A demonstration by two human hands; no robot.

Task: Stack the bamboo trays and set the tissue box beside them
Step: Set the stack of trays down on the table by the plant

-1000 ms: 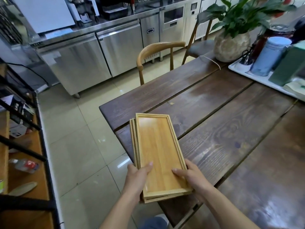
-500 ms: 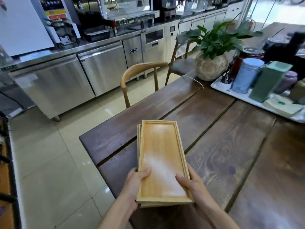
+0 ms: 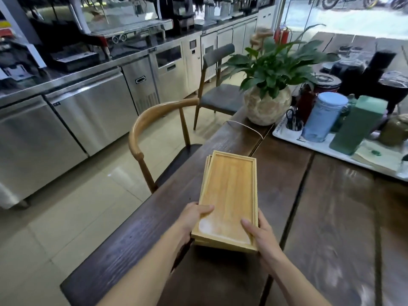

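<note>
A stack of bamboo trays (image 3: 229, 199) sat at the centre of the frame, over a dark wooden table (image 3: 331, 228). The left hand (image 3: 192, 219) gripped the stack's near left corner, thumb on the top tray; the right hand (image 3: 262, 237) gripped its near right corner, thumb on the rim. At the right edge stood a white tray (image 3: 287, 136) holding a blue canister (image 3: 322, 115) and a green box (image 3: 357, 127). A potted plant (image 3: 268, 93) stood just left of it.

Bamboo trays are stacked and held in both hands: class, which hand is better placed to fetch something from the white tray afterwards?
Probably the right hand: the white tray lies far right, while the left hand grips the bamboo trays on the opposite side.
</note>
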